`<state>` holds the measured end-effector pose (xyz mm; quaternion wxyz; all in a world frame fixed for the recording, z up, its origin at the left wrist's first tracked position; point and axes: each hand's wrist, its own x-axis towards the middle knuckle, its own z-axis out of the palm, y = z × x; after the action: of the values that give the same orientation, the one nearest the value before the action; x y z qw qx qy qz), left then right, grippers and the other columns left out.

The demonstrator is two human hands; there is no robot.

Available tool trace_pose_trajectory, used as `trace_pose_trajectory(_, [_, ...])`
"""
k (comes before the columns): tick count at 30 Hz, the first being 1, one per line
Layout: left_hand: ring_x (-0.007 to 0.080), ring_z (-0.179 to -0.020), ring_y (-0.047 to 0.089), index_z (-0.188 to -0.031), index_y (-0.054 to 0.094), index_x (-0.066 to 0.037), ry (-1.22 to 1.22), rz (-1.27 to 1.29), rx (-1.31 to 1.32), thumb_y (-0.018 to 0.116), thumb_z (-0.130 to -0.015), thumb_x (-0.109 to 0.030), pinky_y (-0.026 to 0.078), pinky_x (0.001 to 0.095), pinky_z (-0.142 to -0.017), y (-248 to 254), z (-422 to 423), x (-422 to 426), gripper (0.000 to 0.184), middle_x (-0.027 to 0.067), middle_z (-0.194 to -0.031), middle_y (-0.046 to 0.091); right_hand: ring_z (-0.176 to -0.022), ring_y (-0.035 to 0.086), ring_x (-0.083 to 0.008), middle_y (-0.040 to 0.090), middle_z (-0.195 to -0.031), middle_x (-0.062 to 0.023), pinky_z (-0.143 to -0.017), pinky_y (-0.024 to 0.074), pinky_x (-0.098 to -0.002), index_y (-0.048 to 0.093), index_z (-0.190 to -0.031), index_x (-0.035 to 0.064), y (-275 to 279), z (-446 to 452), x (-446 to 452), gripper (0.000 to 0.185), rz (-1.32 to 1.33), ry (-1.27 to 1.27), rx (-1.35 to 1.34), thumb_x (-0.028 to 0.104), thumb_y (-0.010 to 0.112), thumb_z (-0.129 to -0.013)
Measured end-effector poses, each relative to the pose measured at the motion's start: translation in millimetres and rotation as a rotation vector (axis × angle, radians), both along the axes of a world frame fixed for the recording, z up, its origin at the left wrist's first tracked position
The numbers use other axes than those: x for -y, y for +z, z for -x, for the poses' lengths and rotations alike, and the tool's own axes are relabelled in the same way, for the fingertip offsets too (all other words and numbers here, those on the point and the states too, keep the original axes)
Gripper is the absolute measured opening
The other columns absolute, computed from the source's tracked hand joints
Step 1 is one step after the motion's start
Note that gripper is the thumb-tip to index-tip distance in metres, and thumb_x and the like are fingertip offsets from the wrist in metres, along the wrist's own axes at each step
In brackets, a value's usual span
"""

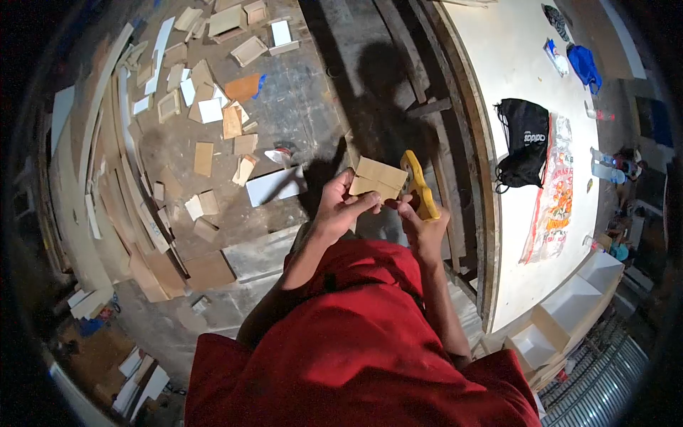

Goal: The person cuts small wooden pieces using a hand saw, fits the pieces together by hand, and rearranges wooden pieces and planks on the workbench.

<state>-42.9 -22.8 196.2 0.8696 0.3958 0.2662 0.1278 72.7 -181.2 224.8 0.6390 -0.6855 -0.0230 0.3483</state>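
Observation:
A small tan rectangular piece (378,180) with lines or creases across it is between my hands, at chest height. My left hand (340,206) grips its left and lower edges, thumb laid over the front. My right hand (422,226) is closed at its lower right corner, with fingertips close to the piece. A yellow curved tool handle (421,186) rises from my right hand. Its working end is hidden, so I cannot tell what kind of tool it is.
Wooden offcuts (203,158) and small frames (250,52) litter the worktable (295,85) ahead and left. Long strips (126,135) lie along its left side. On the right, a pale board (519,67) bears a black drawstring bag (525,139) and a printed plastic bag (551,206).

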Motion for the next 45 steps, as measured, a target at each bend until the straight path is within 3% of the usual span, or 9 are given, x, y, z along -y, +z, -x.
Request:
trace_pose_trajectory(12, [0.0124, -0.084, 0.068, -0.125, 0.059, 0.000, -0.045, -0.019, -0.018, 0.074, -0.095, -0.005, 0.058, 0.0293, -0.075, 53, -37, 3, 0.035, 0.0082, -0.106, 0.073, -0.078, 0.067, -0.0087, 0.074, -0.089, -0.0034, -0.071, 0.0544, -0.0250, 0.073, -0.102, -0.0046, 30, -51, -4, 0.022, -0.016, 0.090, 0.008, 0.005, 0.085, -0.086])
trace_pose_trajectory(17, [0.0098, -0.086, 0.067, -0.119, 0.061, -0.001, -0.129, -0.152, -0.056, 0.075, -0.095, -0.008, 0.057, 0.0267, -0.071, 50, -49, 8, 0.029, 0.0043, -0.102, 0.071, -0.064, 0.054, -0.0061, 0.063, -0.076, 0.0030, -0.057, 0.0428, -0.0238, 0.071, -0.094, -0.0016, 18, -83, 14, 0.021, -0.051, 0.209, -0.070, 0.015, 0.084, -0.089])
trace_pose_trajectory(21, [0.0109, -0.088, 0.068, -0.120, 0.062, -0.001, -0.104, -0.276, -0.135, 0.070, -0.100, -0.014, 0.058, 0.0270, -0.070, 52, -63, 10, 0.025, 0.0040, -0.103, 0.070, -0.063, 0.048, -0.0046, 0.057, -0.074, 0.0055, -0.055, 0.0365, -0.0236, 0.070, -0.090, 0.0004, 27, -103, -1, 0.022, -0.033, 0.292, -0.052, 0.018, 0.083, -0.091])
trace_pose_trajectory(26, [0.0137, -0.089, 0.070, -0.122, 0.064, 0.001, 0.133, 0.060, -0.306, 0.053, -0.110, -0.033, 0.058, 0.0281, -0.068, 54, -88, 23, 0.038, 0.0047, -0.103, 0.070, -0.069, 0.049, -0.0029, 0.060, -0.079, 0.0058, -0.061, 0.0392, -0.0215, 0.069, -0.093, 0.0006, 19, -115, -7, 0.021, -0.035, 0.365, -0.011, 0.016, 0.083, -0.090])
trace_pose_trajectory(27, [0.0137, -0.085, 0.070, -0.121, 0.064, 0.002, 0.157, 0.073, -0.319, 0.053, -0.110, -0.036, 0.058, 0.0281, -0.067, 54, -91, 24, 0.041, 0.0060, -0.102, 0.070, -0.075, 0.057, -0.0048, 0.066, -0.084, 0.0036, -0.068, 0.0460, -0.0228, 0.070, -0.099, -0.0016, 17, -121, -8, 0.020, -0.060, 0.437, -0.009, 0.012, 0.082, -0.091])
trace_pose_trajectory(31, [0.0128, -0.079, 0.069, -0.118, 0.065, 0.001, 0.124, -0.043, -0.340, 0.051, -0.111, -0.036, 0.056, 0.0274, -0.063, 18, -89, 32, 0.041, 0.0060, -0.096, 0.071, -0.098, 0.065, -0.0106, 0.073, -0.104, -0.0043, -0.089, 0.0514, -0.0279, 0.067, -0.118, -0.0056, 9, -139, -13, 0.027, -0.056, 0.732, -0.135, 0.007, 0.075, -0.095])
trace_pose_trajectory(34, [0.0121, -0.071, 0.068, -0.115, 0.066, 0.001, 0.093, -0.094, -0.414, 0.049, -0.111, -0.039, 0.053, 0.0264, -0.061, -5, -87, 40, 0.044, 0.0050, -0.088, 0.070, -0.099, 0.064, -0.0099, 0.073, -0.110, -0.0051, -0.089, 0.0512, -0.0282, 0.064, -0.124, -0.0037, -8, -146, -11, 0.035, -0.092, 0.811, -0.176, 0.009, 0.077, -0.095])
trace_pose_trajectory(40, [0.0169, -0.069, 0.071, -0.113, 0.069, 0.000, 0.185, 0.172, -0.494, 0.050, -0.109, -0.043, 0.053, 0.0274, -0.057, -56, -82, 55, 0.047, 0.0084, -0.086, 0.072, -0.106, 0.063, -0.0126, 0.071, -0.117, -0.0079, -0.095, 0.0494, -0.0297, 0.058, -0.135, -0.0027, -42, -142, -4, 0.043, -0.008, 0.944, 0.003, 0.007, 0.073, -0.097])
trace_pose_trajectory(45, [0.0160, -0.076, 0.070, -0.115, 0.072, -0.001, 0.297, 0.181, -0.465, 0.056, -0.107, -0.037, 0.056, 0.0315, -0.069, -124, -61, 71, 0.040, 0.0074, -0.095, 0.073, -0.107, 0.062, -0.0134, 0.071, -0.117, -0.0081, -0.095, 0.0493, -0.0304, 0.057, -0.135, -0.0032, -61, -134, 0, 0.044, -0.020, 0.972, -0.040, 0.012, 0.074, -0.097])
